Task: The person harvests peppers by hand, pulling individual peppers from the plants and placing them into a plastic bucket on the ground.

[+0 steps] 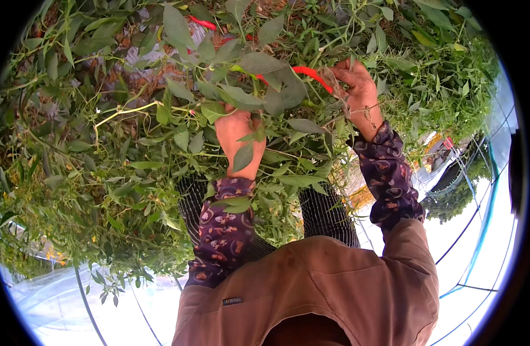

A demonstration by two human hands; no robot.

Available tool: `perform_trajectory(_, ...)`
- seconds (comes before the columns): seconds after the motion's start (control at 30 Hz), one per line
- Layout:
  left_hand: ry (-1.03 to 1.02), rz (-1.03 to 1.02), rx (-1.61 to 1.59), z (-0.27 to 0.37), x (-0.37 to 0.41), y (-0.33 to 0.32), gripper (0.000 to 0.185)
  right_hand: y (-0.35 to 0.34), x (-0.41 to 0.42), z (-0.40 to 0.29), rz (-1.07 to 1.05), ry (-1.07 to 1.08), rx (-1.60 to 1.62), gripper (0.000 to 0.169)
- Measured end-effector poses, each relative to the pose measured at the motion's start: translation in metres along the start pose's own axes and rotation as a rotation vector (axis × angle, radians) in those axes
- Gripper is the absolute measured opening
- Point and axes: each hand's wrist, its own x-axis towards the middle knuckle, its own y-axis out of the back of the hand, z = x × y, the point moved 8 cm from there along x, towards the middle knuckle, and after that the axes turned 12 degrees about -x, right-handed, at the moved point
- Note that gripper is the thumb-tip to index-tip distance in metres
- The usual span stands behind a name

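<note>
My left hand reaches in among the leaves of a chili pepper plant, its fingers mostly hidden behind foliage. Up and to the right, my right hand has its fingers bent beside a long red chili pepper. A dry, curled brown leaf covers the spot where the pepper's end meets this hand, so a grip on it cannot be made out. Another red chili pepper shows at the top, with more red parts between leaves near it. A yellowish forked stem lies left of my left hand.
Dense green foliage surrounds both hands and overlaps my legs. Crumpled plastic sheeting shows on the ground behind the plants at upper left. Thin dark poles or lines and translucent plastic film stand at the sides.
</note>
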Motion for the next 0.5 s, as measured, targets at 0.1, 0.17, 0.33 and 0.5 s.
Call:
perform_trajectory(0.1,0.147,0.091,-0.178,-0.012,-0.003,-0.001,0.024,-0.009,0.007,0.065,0.163,-0.182,0.117,0.011)
perform_trajectory(0.17,0.148,0.050,-0.160,-0.003,0.002,0.003,0.021,0.008,0.013,0.112,0.220,-0.203,0.064,0.012)
perform_trajectory(0.33,0.377,0.300,-0.617,-0.044,-0.022,-0.008,0.018,-0.003,0.010,0.074,-0.063,-0.443,1.200,0.031)
perform_trajectory(0.5,0.354,0.446,-0.888,-0.038,-0.003,-0.007,0.021,-0.104,-0.035,0.043,-0.694,-0.697,1.209,0.044)
